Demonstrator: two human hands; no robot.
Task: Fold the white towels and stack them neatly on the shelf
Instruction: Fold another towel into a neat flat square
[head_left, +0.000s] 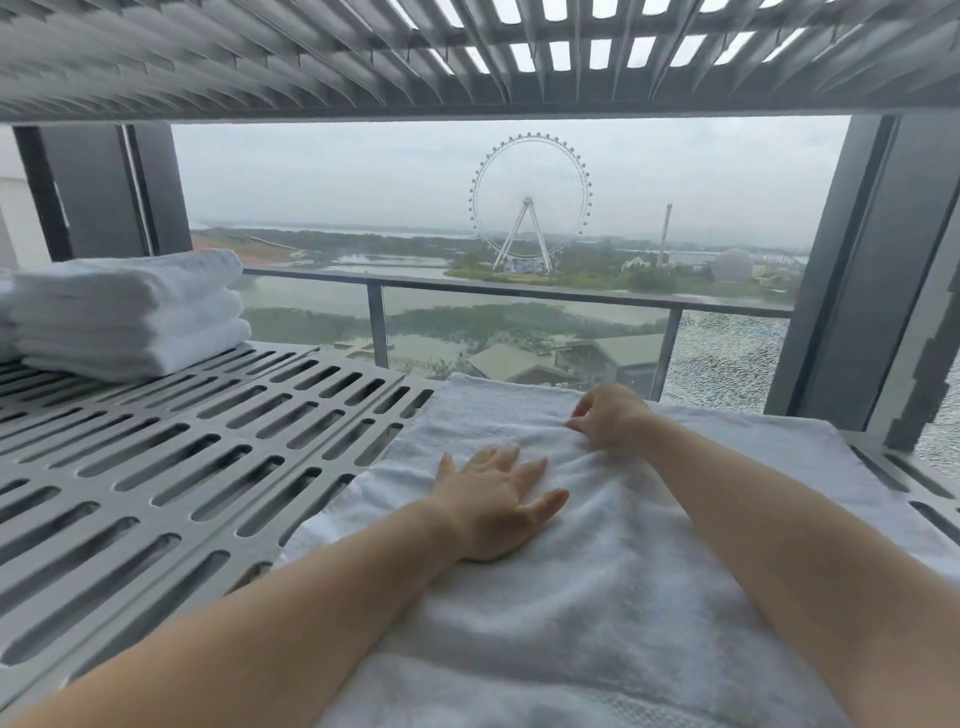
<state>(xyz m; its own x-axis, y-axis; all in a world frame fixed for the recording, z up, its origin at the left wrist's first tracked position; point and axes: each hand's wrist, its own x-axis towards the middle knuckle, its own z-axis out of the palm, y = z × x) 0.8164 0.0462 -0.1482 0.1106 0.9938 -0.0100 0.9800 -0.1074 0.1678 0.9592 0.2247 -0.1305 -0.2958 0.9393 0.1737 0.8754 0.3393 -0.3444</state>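
A white towel (597, 582) lies spread over the right half of the grey slotted shelf (171, 467). My left hand (493, 504) presses flat on its middle with the fingers straight and spread. Just beyond it, my right hand (605, 415) has its fingers curled and pinches a ridge of the towel's cloth. At the far left of the shelf stands a stack of folded white towels (130, 312).
Another slotted shelf (467, 57) hangs close overhead. Behind the shelf is a window with a balcony railing (379, 322) and dark frame posts (852, 270) at right and left. The shelf's bare slotted part lies between the stack and the spread towel.
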